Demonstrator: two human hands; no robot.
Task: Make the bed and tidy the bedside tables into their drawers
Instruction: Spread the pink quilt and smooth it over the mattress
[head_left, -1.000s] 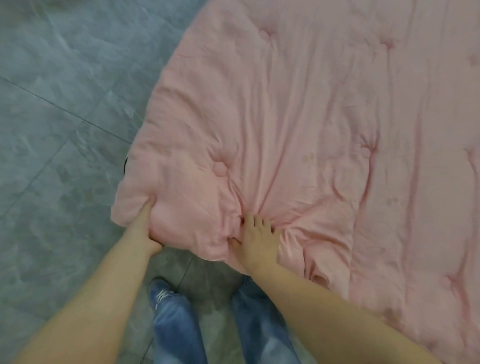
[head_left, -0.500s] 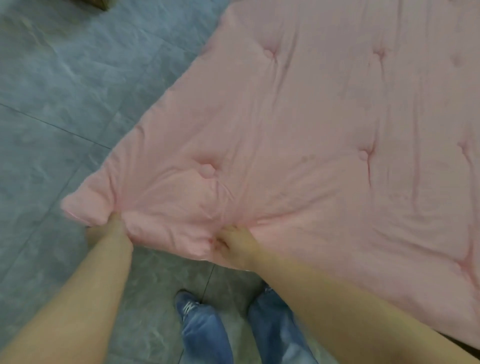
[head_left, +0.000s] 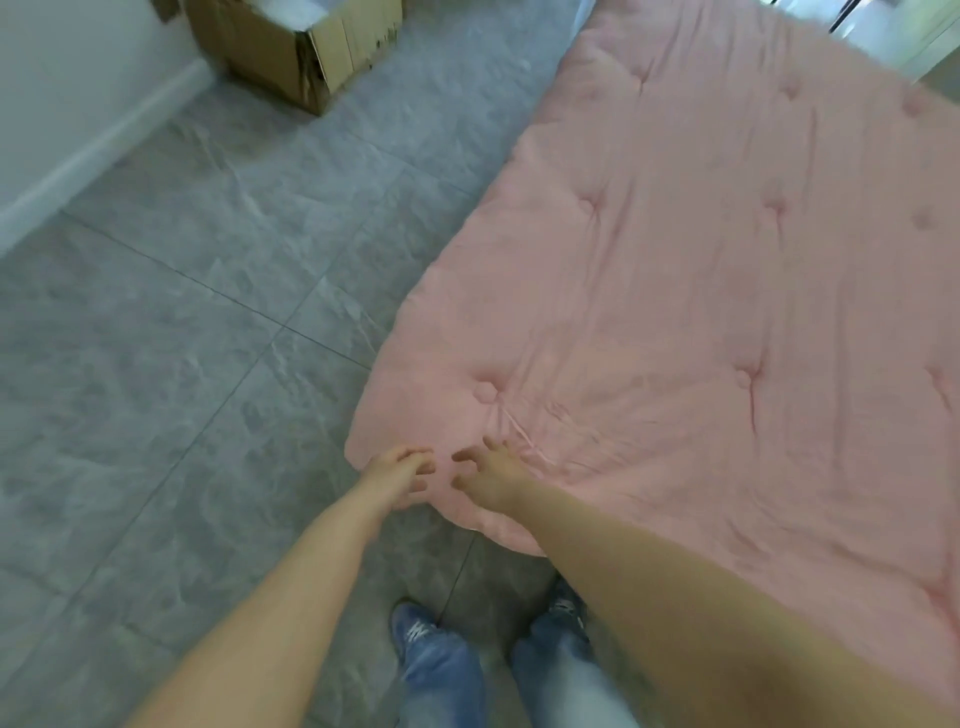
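Grey stone-look floor tiles (head_left: 171, 395) fill the left half of the view, crossed by thin dark grout lines. Nearest the camera stand two legs in blue jeans (head_left: 441, 680), with blue shoes (head_left: 413, 631) planted on the tiles just short of the bedding. Two bare forearms reach forward from the bottom edge. The left hand (head_left: 397, 475) sits at the near corner of the pink quilt (head_left: 701, 322), its fingers loosely curled over the quilt's edge; motion blur makes it impossible to tell whether they pinch the fabric. The right hand (head_left: 491, 470) is just beside it, over the same corner, with its fingers spread apart and slightly bent, gripping nothing. That corner hangs over the floor. Beyond the hands the quilt lies spread out nearly flat, running away to the far right, with round tufted dimples in rows and faint creases fanning out from the dimple closest to the hands. Farther off, at the top left, an open cardboard box (head_left: 306, 52) stands on the tiles near a white wall with a pale baseboard (head_left: 98, 140). A bright strip shows at the far top right corner, past the quilt.
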